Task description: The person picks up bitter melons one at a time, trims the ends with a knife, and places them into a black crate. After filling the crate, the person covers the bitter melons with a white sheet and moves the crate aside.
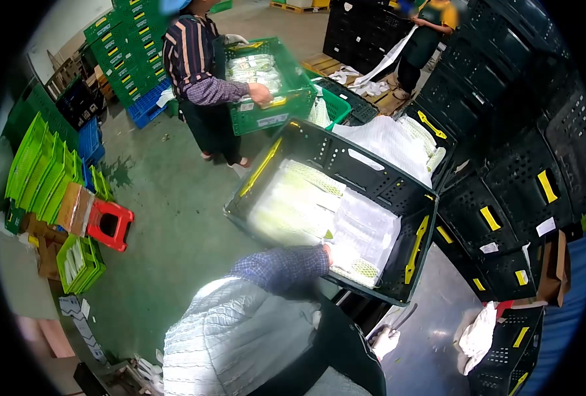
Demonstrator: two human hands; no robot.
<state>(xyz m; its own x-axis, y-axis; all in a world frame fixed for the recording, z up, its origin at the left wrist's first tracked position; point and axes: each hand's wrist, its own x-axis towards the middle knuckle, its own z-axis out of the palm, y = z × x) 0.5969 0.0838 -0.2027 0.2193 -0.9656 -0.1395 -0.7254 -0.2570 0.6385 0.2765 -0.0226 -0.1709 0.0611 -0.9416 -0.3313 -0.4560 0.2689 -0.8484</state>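
Note:
A dark crate (378, 178) holds wrapped pale green vegetables (293, 204) and a translucent bag (365, 224). My left hand (328, 253), below a checked sleeve, reaches over the crate's near side and is at the packed vegetables; glare and the bag hide its fingers. Lower down, near a dark apron, my right hand (386, 340) wears a white glove and is closed on a thin, curved dark tool (406, 317), beside a grey metal surface (431, 323).
A person (204, 72) in a striped top carries a green crate (273, 119) of wrapped goods. Another person (425, 39) stands farther back. Dark crates (517, 185) are stacked at right. A red stool (110, 226) and lime crates (42, 171) stand left.

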